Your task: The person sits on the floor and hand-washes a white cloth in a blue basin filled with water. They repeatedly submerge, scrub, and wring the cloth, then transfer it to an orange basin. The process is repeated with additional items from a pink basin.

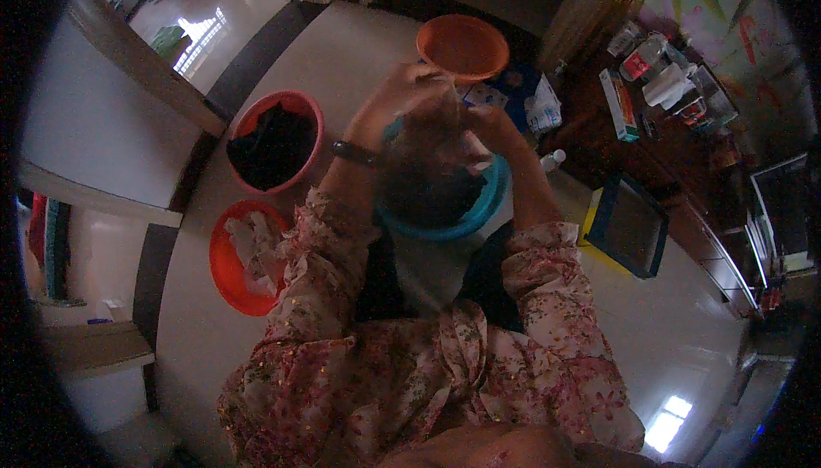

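My left hand (410, 89), with a dark band on the wrist, is raised over a teal plastic basin (490, 202). Close by on the right, my right hand (497, 128) is raised too. Between them hangs a thin, sheer-looking cloth (433, 118), pinched in the fingers of both hands. Motion blurs it, so its shape is unclear. Dark contents (430, 195) fill the basin below; whether they are cloth or water I cannot tell. The basin stands on the floor in front of my knees, partly covered by my forearms.
Left of me stand a pink basin (319, 141) holding dark cloth (276, 147) and a red basin (221, 275) holding pale cloth (253, 243). An orange basin (462, 48) is ahead. To the right are a white-capped bottle (553, 160), an open box (625, 227) and a cluttered wooden cabinet (587, 128).
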Motion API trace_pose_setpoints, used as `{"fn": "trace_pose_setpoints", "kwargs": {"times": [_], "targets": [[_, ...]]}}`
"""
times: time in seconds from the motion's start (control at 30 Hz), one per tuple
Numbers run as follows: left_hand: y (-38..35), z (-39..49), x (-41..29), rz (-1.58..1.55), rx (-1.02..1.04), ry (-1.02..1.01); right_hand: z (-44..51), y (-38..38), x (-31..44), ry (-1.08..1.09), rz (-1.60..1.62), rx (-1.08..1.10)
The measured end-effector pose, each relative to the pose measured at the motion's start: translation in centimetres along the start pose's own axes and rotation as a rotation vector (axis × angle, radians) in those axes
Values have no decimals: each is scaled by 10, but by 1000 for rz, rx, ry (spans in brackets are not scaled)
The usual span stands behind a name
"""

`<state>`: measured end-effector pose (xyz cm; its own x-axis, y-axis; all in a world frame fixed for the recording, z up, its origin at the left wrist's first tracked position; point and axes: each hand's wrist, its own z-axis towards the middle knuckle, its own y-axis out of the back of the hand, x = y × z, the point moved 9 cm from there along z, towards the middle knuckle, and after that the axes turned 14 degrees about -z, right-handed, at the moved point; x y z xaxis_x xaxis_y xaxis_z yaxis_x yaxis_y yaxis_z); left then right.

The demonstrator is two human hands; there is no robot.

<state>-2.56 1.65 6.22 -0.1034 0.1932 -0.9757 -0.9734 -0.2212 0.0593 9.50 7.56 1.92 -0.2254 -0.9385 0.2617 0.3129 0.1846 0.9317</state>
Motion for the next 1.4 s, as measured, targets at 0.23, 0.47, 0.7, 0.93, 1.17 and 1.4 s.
{"fn": "trace_pose_setpoints", "kwargs": {"times": [0.23,0.47,0.7,0.93,1.17,1.4], "targets": [[-12,-2,-6,6,43,19,-14,9,-55,-511,175,-128],[-29,-5,-8,451,-36,56,-11,26,-36,-436,97,-193],[-46,-13,-13,828,-164,16,-15,35,-38,-523,22,-181],[-38,-4,7,664,-246,79,-16,19,-48,-515,-57,-82],[-27,-13,-20,391,-384,-309,-13,12,-43,-395,-415,-417],[34,-30,-47,184,-665,-287,-21,-22,-81,-727,-27,-152]]}}
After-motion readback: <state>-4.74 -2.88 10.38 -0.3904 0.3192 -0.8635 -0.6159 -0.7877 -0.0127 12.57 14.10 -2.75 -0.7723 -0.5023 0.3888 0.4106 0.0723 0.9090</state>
